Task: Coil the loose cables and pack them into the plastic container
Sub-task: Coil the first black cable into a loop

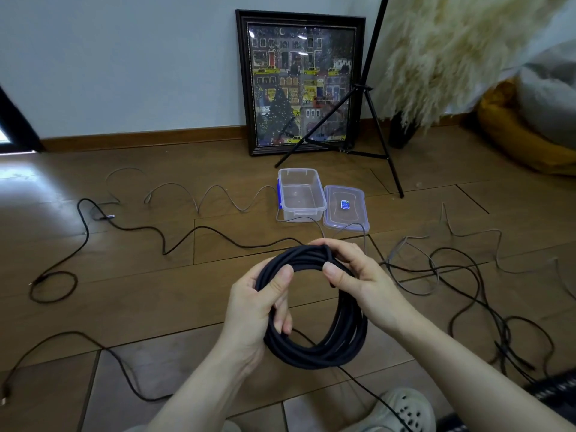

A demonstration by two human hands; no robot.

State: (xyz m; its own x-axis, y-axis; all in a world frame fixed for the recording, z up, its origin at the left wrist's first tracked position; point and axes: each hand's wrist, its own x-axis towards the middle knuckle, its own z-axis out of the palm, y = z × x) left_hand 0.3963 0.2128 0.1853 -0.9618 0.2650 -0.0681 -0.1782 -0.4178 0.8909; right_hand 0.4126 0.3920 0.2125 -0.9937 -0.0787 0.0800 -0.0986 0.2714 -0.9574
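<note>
Above the wooden floor (131,307), near its front edge, both hands hold a coil of black cable (314,310) in the air. The coil is an oval ring, its long axis running from the far side, at the top, down toward the person; its open face is turned up toward the camera. The left hand (258,310) grips the coil's left side, fingers curled through the ring and thumb laid along the strands. The right hand (352,275) pinches the coil's top right, thumb pressed on the strands and fingers wrapped over them. A thin black tail leaves the bottom of the coil and runs toward the front edge of the floor, past a pale shoe (402,410).

Farther back, toward the wall, the clear plastic container (300,194) sits open, long axis pointing away from the person, with its lid (346,207) lying flat just beside it on the right. Loose black cable (124,227) snakes across the floor's left half; a grey cable (215,194) loops behind it, reaching the container. More tangled cable (486,294) lies at the right.
</note>
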